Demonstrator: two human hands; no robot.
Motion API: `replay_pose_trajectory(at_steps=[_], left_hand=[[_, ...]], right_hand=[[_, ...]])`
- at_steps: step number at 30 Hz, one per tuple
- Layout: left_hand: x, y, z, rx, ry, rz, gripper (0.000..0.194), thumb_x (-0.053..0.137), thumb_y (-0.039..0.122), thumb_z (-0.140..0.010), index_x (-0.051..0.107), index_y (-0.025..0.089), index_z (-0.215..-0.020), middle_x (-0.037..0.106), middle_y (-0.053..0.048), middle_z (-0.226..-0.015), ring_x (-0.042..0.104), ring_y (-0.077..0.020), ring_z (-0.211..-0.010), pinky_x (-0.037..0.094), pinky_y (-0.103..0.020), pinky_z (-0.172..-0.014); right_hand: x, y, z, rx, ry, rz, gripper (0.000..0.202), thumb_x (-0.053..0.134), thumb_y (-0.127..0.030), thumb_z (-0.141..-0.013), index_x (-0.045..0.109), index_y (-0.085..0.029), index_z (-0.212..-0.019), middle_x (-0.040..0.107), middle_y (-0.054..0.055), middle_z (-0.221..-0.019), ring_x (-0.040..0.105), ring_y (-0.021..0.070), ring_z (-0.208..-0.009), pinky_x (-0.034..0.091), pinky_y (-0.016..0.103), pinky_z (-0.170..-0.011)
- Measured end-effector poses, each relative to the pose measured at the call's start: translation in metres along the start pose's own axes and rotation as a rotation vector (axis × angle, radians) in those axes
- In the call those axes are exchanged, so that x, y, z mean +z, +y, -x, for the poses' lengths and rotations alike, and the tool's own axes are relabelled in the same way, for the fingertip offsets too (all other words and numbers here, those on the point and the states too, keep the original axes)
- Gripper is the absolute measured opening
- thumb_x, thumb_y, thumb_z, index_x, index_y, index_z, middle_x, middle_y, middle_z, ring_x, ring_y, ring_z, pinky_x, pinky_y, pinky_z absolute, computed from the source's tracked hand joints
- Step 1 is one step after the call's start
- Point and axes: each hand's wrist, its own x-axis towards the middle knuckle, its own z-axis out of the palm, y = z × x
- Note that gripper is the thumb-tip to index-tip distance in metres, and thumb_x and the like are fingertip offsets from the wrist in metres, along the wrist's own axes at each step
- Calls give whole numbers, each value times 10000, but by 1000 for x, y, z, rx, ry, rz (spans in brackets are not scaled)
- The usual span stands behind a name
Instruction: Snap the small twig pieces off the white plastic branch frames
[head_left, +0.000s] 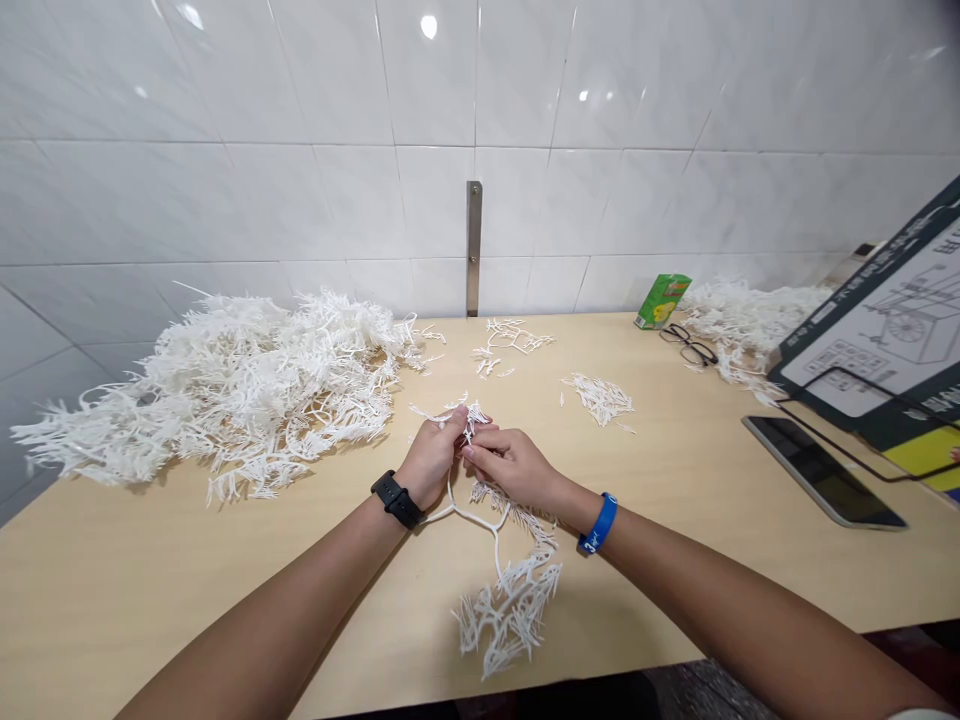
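A small assembly workshop: a plain wooden workbench (pixel 225 600) set against a white tiled wall (pixel 300 150), a big heap of white plastic branch pieces (pixel 240 390) at its far left, an instruction sheet (pixel 885 330) propped at the right edge.

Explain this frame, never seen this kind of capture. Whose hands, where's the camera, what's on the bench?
No machine here: one person's bare hands, filmed by a camera worn on their head, looking forward and down. The left hand and right hand meet at the table's middle, both in a grip on a white plastic branch piece whose fronds trail toward the near edge. On the wooden table: a large pile of white branches at left, small loose bits, a green carton, glasses, a dark tablet, and a printed board at right.
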Motion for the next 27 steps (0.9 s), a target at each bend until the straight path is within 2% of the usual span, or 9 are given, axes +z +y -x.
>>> replay_pose_trajectory(at_steps=[3,5,8,11,13,15,18,23,27], left_hand=[[-3,2,-3,0,160,108,406,624,522,-818,598,125,-735,532,23,-483,567,-106,-495,470,-216,-532],[-5,5,-4,1,204,146,375,601,486,-852,602,120,-769,580,4,-536,599,-100,-550,497,-205,-587],[-4,9,-4,-25,141,135,345,539,422,-910,652,100,-961,725,-113,-877,673,-132,-734,534,-222,-662],[-1,13,-2,-44,89,122,373,474,411,-944,658,118,-1084,705,-143,-1103,684,-157,-854,550,-233,-693],[-1,15,-1,-51,86,120,385,458,410,-950,660,124,-1109,695,-144,-1139,682,-159,-865,553,-236,-695],[-2,16,-1,-57,91,116,393,456,413,-949,662,123,-1118,696,-147,-1139,679,-158,-858,552,-237,-692],[-4,15,-2,-55,83,97,402,463,422,-944,664,124,-1125,696,-151,-1138,675,-165,-880,545,-247,-721],[-3,12,-2,-18,30,59,434,506,469,-912,675,135,-1133,698,-150,-1131,663,-189,-929,513,-298,-826],[1,8,1,-9,-87,-1,509,554,514,-869,669,114,-1163,729,-109,-838,634,-165,-662,505,-316,-711]], right_hand=[[6,-1,2,-58,-73,-29,298,530,-322,-873,595,-170,-625,524,-1,-603,482,135,-627,380,260,-614],[5,1,1,-22,-19,-94,279,535,-347,-873,625,-171,-676,555,4,-626,506,138,-632,399,265,-622],[-10,7,-4,53,338,-270,259,542,-376,-875,648,-176,-749,595,11,-673,523,128,-632,425,263,-632],[-37,16,-10,139,715,-568,208,551,-370,-866,654,-190,-853,589,5,-674,518,118,-614,454,251,-625],[-52,21,-11,239,857,-766,202,513,-362,-882,634,-202,-906,593,8,-667,534,125,-601,487,257,-616],[-59,24,-11,308,892,-888,205,464,-353,-905,607,-208,-880,623,30,-704,566,136,-615,521,274,-633],[-52,23,-9,378,752,-968,254,431,-356,-927,594,-186,-833,664,74,-774,606,147,-656,543,290,-656],[-22,14,-5,374,232,-669,313,580,-465,-859,611,-156,-816,639,41,-661,579,131,-555,483,257,-543],[-7,7,-4,261,114,-438,377,658,-527,-781,587,-157,-759,625,14,-660,537,96,-526,450,239,-535]])
